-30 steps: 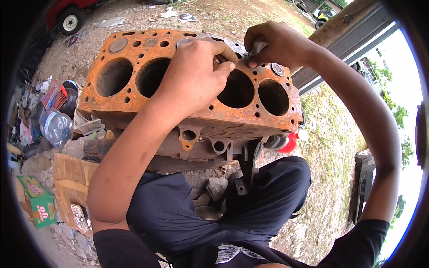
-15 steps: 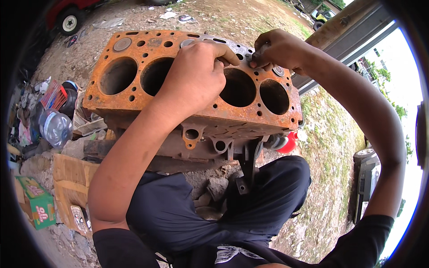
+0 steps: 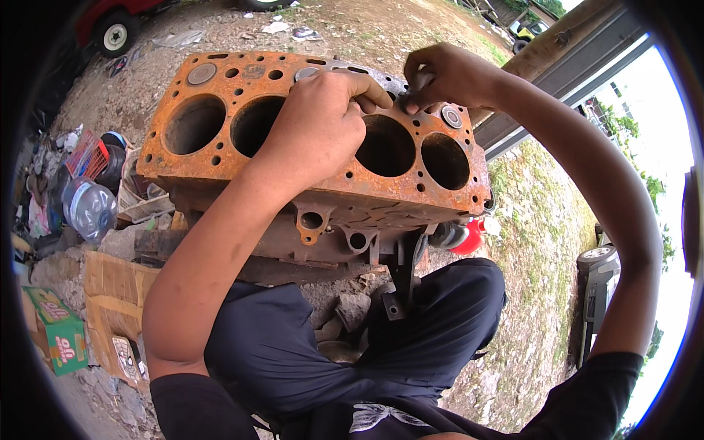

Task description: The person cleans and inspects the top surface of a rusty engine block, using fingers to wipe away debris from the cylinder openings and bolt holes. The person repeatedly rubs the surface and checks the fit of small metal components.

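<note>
A rust-orange engine block (image 3: pixel 293 187) lies in front of my knees, its flat top with a row of large round cylinder bores facing up. My left hand (image 3: pixel 326 110) is bent over the far middle of that top, its index finger and thumb close together; its other fingertips are hidden. Just right of it, my right hand (image 3: pixel 451 77) is closed on a small greyish scrap (image 3: pixel 420 81), its kind unclear, with the fingertips down at the block's far edge. The surface around the right fingers is greyer than the rusty left part. A round metal plug (image 3: pixel 452 116) shows beside the right hand.
Left of the block lie a clear plastic bottle (image 3: pixel 91 209), a red crate (image 3: pixel 88 155), cardboard (image 3: pixel 117 293) and a green box (image 3: pixel 62 330). A red object (image 3: pixel 469 238) sits under the block's right end. A post (image 3: pixel 550 62) rises behind my right arm.
My right hand has shifted slightly left and toward me, uncovering more of the round plug. My left hand has barely moved, and the view has shifted a little.
</note>
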`<state>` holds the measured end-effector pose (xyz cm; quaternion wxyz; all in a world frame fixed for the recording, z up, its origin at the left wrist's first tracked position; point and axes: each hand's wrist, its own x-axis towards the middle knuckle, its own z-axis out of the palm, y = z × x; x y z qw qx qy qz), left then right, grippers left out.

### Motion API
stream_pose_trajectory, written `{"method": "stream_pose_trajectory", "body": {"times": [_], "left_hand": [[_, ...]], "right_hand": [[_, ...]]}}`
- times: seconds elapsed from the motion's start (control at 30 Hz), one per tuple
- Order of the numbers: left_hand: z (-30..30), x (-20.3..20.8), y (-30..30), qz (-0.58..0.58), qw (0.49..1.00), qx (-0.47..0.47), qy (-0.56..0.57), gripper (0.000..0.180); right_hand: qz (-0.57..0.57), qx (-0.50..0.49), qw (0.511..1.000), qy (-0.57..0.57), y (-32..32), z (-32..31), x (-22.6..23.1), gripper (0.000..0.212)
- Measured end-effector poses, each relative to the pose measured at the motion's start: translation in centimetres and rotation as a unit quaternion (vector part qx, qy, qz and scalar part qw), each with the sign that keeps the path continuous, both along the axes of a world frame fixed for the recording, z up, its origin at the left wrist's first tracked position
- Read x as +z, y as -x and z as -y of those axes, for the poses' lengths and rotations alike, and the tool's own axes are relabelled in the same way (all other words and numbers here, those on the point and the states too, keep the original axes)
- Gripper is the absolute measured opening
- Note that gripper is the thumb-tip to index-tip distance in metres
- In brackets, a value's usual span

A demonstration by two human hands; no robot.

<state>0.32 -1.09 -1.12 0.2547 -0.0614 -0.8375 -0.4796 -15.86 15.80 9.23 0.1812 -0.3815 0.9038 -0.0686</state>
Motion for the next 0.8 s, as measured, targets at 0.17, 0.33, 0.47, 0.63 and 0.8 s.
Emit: {"method": "stream_pose_trajectory", "body": {"times": [0.17,0.33,0.47,0.63,0.8], "left_hand": [[0.0,-0.2,0.2,-0.007,1.0,0.005,-0.006,0.035],[0.1,0.6,0.1,0.047,0.999,-0.018,0.005,0.036],[0.0,0.3,0.2,0.03,0.999,-0.018,-0.024,0.032],[-0.3,0.3,-0.1,0.013,1.0,0.004,0.008,0.032],[0.5,0.2,0.2,0.051,0.998,-0.02,0.014,0.035]], "right_hand": [[0.123,-0.205,0.97,0.032,-0.7,-0.3,-0.6,0.04],[0.022,0.044,0.997,0.061,1.4,-1.3,-1.2,0.027],[0.005,0.181,0.982,0.061,1.9,-0.8,-0.4,0.027],[-0.088,0.075,0.99,0.077,0.1,-2.3,-1.6,0.031],[-0.11,-0.038,0.966,0.232,-0.9,-4.1,-4.5,0.037]]}}
